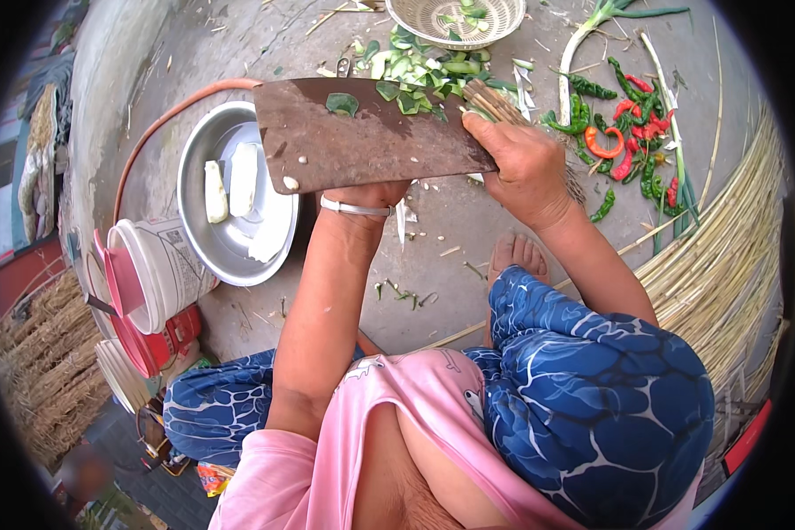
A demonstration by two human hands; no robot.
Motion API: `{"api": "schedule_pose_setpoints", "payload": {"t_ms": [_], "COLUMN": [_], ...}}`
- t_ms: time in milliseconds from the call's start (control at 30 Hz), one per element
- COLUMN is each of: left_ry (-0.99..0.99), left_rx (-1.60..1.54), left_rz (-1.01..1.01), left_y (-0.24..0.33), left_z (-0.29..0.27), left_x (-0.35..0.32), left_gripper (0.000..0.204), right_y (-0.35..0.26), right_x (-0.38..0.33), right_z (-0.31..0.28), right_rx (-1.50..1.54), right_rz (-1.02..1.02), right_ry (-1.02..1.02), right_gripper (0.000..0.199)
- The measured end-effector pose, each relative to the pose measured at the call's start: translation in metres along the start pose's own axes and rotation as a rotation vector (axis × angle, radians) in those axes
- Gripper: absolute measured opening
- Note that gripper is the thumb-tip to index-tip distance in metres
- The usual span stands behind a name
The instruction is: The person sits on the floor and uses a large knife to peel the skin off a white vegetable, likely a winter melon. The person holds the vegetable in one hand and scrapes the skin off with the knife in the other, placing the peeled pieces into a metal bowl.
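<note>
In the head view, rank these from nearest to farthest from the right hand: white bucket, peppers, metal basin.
From the right hand:
1. Peppers: just to its right, on the ground.
2. Metal basin: off to its left.
3. White bucket: farther left, beside the basin.

The left forearm (318, 291) rises steeply, tilting slightly rightward, to the left hand (371, 192), which is mostly covered, so how its fingers lie is hard to tell. The right forearm (602, 265) slants up and leftward to the right hand (530, 172), back uppermost, fingers curled into a grip, thumb (481, 131) angled toward the upper left.
</note>
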State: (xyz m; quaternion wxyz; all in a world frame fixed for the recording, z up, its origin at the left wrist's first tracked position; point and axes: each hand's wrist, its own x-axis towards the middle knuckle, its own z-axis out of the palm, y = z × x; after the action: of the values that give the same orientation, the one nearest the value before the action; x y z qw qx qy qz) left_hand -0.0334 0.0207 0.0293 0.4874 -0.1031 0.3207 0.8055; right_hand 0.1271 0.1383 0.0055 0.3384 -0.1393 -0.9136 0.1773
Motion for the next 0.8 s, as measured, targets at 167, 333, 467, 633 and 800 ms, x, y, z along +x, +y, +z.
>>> {"api": "schedule_pose_setpoints", "payload": {"t_ms": [167, 333, 467, 633, 800], "left_ry": [-0.042, -0.039, -0.035, -0.024, -0.012], "left_rx": [0.044, 0.106, 0.11, 0.116, 0.133], "left_rz": [-0.003, 0.003, -0.004, -0.041, -0.033], "left_y": [0.001, 0.009, 0.016, 0.018, 0.018], "left_z": [-0.014, -0.002, 0.0, 0.0, 0.0], "left_x": [0.014, 0.009, -0.002, -0.018, -0.023], "left_gripper": [0.045, 0.045, 0.045, 0.045, 0.046], "right_y": [-0.019, -0.03, -0.032, -0.02, -0.018], "right_x": [0.005, 0.006, 0.009, 0.006, 0.004], "right_z": [-0.02, -0.012, -0.008, 0.0, 0.0], "right_rx": [0.025, -0.019, -0.011, -0.01, 0.024], "right_rz": [-0.079, -0.216, -0.216, -0.146, -0.111], "right_ry": [-0.07, -0.058, -0.052, -0.03, -0.062], "right_gripper": [0.042, 0.027, 0.028, 0.03, 0.035]}}
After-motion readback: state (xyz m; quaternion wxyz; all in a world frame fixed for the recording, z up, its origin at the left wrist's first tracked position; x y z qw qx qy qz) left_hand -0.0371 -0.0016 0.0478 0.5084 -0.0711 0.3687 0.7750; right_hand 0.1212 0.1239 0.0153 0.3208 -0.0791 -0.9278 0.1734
